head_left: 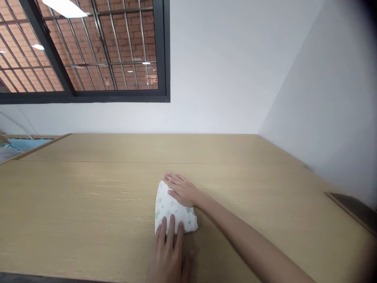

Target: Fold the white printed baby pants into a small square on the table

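Note:
A small folded white cloth (171,208) with a pale green print lies on the light wooden table (88,204), near the middle of its front half. My right hand (182,189) rests flat on the cloth's far right part, fingers stretched out and pointing left. My left hand (170,251) comes up from the near edge, its fingers flat on the cloth's near edge. Neither hand grips anything; both press the cloth down.
A white wall stands behind the table and along its right side. A dark-framed window (88,51) with a grille and brick beyond is at the upper left. A dark recess (353,210) sits at the table's right edge. Another surface with something blue (17,146) lies far left.

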A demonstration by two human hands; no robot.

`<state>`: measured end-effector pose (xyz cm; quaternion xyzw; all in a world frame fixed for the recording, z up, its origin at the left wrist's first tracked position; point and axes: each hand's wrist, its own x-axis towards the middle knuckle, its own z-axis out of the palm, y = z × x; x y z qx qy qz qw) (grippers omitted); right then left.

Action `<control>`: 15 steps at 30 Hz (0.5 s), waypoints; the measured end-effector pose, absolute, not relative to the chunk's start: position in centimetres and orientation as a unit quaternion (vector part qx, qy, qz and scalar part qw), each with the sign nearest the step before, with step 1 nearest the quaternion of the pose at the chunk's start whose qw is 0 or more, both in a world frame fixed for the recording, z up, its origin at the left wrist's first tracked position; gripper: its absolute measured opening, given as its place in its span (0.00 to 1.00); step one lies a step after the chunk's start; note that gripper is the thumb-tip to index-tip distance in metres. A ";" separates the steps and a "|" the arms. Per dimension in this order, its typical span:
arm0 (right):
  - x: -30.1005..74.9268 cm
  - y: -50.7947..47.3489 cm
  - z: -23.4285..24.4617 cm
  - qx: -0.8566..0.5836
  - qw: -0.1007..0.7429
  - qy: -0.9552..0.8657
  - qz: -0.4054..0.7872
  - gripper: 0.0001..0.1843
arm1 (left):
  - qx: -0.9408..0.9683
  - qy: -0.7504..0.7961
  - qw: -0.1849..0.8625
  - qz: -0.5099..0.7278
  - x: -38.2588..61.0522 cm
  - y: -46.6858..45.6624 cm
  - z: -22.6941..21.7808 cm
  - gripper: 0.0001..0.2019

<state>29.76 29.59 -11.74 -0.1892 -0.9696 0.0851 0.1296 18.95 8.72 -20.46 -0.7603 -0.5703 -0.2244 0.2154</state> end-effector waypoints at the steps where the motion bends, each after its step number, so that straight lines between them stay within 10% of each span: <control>1: 29.8 29.6 -11.9 -0.203 0.138 -0.966 0.078 0.30 | -0.761 -0.569 0.217 -0.224 19.0 8.7 -20.5 0.39; 9: 32.4 28.4 -11.5 -0.316 0.251 -0.913 0.056 0.27 | -0.790 -0.535 0.185 -0.236 17.3 8.8 -19.0 0.30; 15: 34.9 25.4 -7.3 -0.301 0.239 -0.883 0.271 0.17 | -0.808 -0.524 0.084 -0.256 12.2 9.0 -15.0 0.14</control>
